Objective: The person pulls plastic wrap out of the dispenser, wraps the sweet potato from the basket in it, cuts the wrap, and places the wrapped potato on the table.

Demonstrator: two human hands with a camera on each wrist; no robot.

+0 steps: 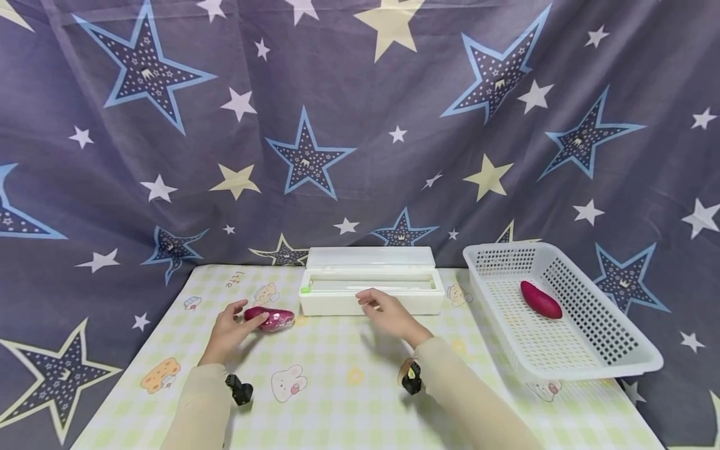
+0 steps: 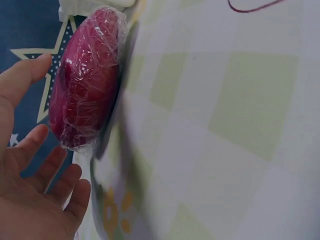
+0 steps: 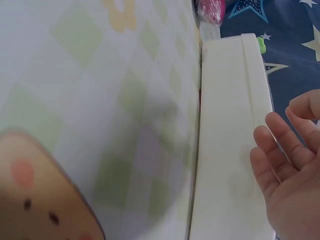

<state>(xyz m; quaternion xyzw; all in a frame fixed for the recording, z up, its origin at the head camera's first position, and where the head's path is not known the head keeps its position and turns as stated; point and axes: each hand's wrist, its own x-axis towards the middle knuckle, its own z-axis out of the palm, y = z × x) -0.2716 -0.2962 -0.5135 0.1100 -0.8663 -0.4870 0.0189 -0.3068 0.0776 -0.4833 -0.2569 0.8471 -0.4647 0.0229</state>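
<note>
A purple-red sweet potato [image 1: 275, 319], wrapped in clear cling film, lies on the left part of the table. My left hand [image 1: 227, 331] is beside its left end, thumb and fingers spread. The left wrist view shows the film's wrinkles on the wrapped sweet potato [image 2: 90, 75] and a gap between it and the thumb. At the back middle stands a white cling film dispenser [image 1: 371, 305] with its lid raised and a roll inside. My right hand [image 1: 388, 315] hovers at the dispenser's front edge. Its fingers are loosely bent, with nothing visible between them in the right wrist view.
At the right stands a white perforated basket [image 1: 506, 337] holding one unwrapped sweet potato [image 1: 541, 300]. A green slider [image 1: 305, 289] sits on the dispenser's left end. The checked tablecloth [image 1: 332, 412] covers the table, and a star-patterned curtain [image 1: 360, 169] hangs behind.
</note>
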